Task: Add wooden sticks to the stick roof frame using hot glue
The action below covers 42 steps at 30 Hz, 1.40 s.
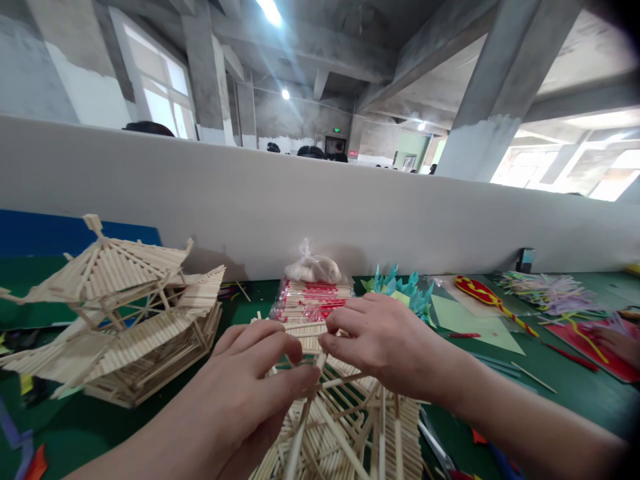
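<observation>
In front of me stands a model built of wooden sticks (340, 433), with slanting sticks rising towards a peak. My left hand (260, 380) is curled at the peak, its thumb tip against a wooden stick (321, 361). From the other side, my right hand (373, 337) pinches at the upper end of the same stick, thumb and forefinger close together. The fingers partly hide the joint where the sticks meet. To the left sits a pavilion model (150, 333) of similar sticks with tiered, upturned roofs.
Behind the model lies a plastic bag of sticks (315, 293) against a white partition (250, 207). Teal folded-paper pieces (405, 290), a red and yellow ornament (477, 293) and paper strips (550, 293) lie rightward. Scissors (435, 440) rest beside the model. Another person's hand (617, 343) shows far right.
</observation>
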Each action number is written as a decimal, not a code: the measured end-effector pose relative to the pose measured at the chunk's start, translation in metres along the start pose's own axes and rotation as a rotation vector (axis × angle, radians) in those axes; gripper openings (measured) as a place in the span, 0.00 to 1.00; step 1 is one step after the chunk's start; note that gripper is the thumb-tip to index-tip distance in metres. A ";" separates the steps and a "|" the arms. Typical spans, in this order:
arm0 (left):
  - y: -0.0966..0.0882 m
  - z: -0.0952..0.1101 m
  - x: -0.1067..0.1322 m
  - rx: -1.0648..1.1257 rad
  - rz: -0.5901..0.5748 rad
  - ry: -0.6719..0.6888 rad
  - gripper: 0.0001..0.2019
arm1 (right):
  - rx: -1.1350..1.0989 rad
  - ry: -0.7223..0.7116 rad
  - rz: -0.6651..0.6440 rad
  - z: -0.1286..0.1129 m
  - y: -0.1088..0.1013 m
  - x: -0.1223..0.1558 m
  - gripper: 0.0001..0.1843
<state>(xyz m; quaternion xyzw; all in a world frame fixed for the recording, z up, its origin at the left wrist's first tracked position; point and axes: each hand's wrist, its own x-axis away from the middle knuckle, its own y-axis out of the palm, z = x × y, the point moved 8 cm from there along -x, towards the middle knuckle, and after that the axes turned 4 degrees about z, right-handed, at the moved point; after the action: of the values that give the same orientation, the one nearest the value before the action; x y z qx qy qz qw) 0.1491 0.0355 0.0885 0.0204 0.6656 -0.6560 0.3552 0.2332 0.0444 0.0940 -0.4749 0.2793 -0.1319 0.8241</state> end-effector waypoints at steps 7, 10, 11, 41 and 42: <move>0.000 0.001 0.000 -0.026 0.011 0.019 0.18 | -0.009 -0.004 -0.026 0.001 0.004 0.001 0.08; 0.001 0.001 0.000 -0.023 -0.004 0.001 0.17 | -0.028 -0.002 -0.026 0.001 0.002 0.001 0.08; 0.001 0.002 0.000 -0.018 -0.009 0.002 0.17 | -0.033 -0.002 -0.024 0.001 0.002 0.001 0.08; -0.001 0.000 0.000 -0.068 0.149 0.015 0.18 | -0.109 0.119 -0.003 0.015 0.002 0.002 0.09; -0.002 0.000 0.001 -0.087 0.176 0.005 0.18 | -0.129 0.154 -0.003 0.019 0.003 0.003 0.09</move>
<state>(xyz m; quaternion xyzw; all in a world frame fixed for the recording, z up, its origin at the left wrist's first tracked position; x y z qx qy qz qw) 0.1475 0.0349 0.0900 0.0651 0.6902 -0.5926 0.4102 0.2471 0.0582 0.0975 -0.5159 0.3488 -0.1512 0.7677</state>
